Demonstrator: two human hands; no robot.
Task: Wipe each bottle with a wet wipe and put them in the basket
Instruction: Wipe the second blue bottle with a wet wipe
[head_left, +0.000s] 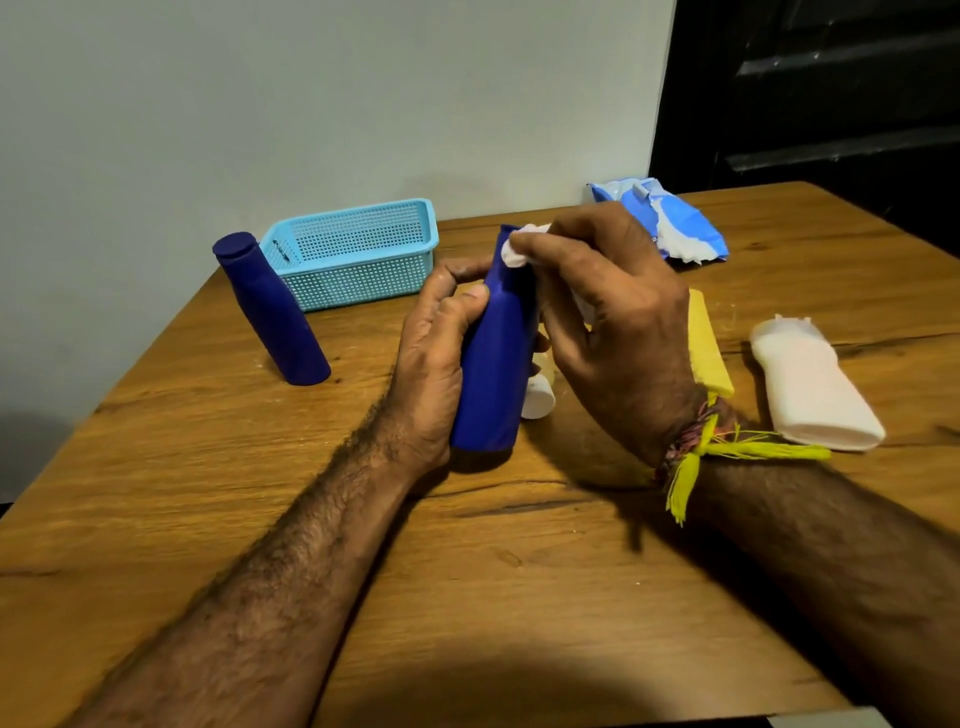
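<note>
- While two dark blue bottles showed, one (270, 312) stood beside the light blue basket (358, 249) on the tabletop (208, 493).
- Left hand (436, 358) wrapped the other blue bottle (493, 374), upright at centre.
- Right hand (613, 322) pinched a white wipe (514, 249) against its top.
- One white bottle (815, 384) stood right.

**No words to read**

No words or numbers can be read here. The blue and white wipes pack (670, 221) at the far right edge of the tabletop (467, 571) has some tiny print, but it is too small and blurry to make out. The blue bottles, the white bottle and the basket show no labels.
</note>
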